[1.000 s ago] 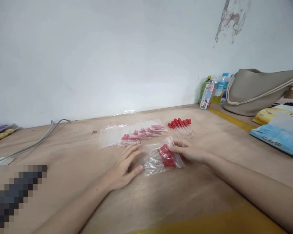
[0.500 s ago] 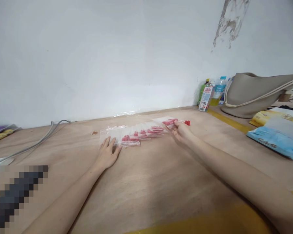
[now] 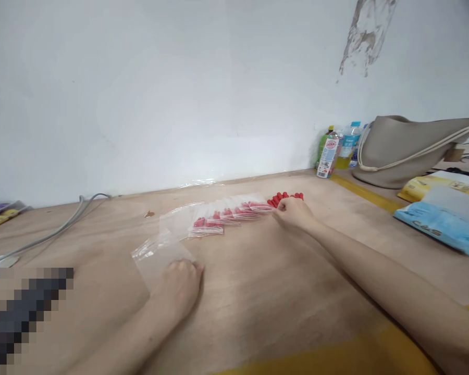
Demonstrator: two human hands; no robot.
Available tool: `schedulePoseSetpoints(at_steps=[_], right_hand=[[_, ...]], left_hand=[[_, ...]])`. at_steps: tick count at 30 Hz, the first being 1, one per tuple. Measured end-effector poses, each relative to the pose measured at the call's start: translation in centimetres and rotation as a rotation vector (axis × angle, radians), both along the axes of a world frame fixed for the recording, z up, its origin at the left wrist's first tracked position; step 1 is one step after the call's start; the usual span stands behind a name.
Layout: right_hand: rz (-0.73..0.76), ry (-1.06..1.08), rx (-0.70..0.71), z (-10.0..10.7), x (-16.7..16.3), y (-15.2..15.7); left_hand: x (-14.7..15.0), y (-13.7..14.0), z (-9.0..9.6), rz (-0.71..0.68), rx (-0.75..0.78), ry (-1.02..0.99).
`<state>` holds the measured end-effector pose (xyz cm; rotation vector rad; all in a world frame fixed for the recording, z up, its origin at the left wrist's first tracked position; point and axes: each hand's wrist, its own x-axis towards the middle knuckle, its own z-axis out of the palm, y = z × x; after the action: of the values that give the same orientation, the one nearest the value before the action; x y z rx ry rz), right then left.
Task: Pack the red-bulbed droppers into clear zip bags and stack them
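My left hand (image 3: 179,284) is closed on a clear zip bag (image 3: 156,256), which sticks out flat beyond the fingers and looks empty. To its upper right lies an overlapping row of clear zip bags (image 3: 229,212) with small red pieces inside; the leftmost bags show no red. At the row's right end, my right hand (image 3: 295,212) has its thumb and fingers pinched together. Whatever is between those fingertips is hidden or too small to make out. Just behind it rests a cluster of loose red pieces (image 3: 280,198).
Bottles (image 3: 329,156) and a grey bag (image 3: 398,151) stand at the back right. A blue and yellow tissue pack (image 3: 441,219) lies right of my right arm. A grey cable (image 3: 68,224) runs along the left, below a white wall (image 3: 180,94).
My left hand has moved back toward me with a clear bag and closed. My right hand has released the red-filled bag at the row's right end and sits by the uncovered red pieces.
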<state>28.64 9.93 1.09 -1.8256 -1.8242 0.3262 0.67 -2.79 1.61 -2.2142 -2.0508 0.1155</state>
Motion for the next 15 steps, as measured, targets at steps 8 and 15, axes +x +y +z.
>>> schedulePoseSetpoints(at_steps=[8,15], right_hand=[[-0.088,-0.373,-0.013,-1.4,-0.3,1.1],[-0.098,-0.306,-0.154,-0.1,-1.0,0.6]], left_hand=[[3.8,-4.9,-1.1,-0.551,-0.022,0.256],[2.7,-1.9,0.0,-0.852,-0.079,-0.263]])
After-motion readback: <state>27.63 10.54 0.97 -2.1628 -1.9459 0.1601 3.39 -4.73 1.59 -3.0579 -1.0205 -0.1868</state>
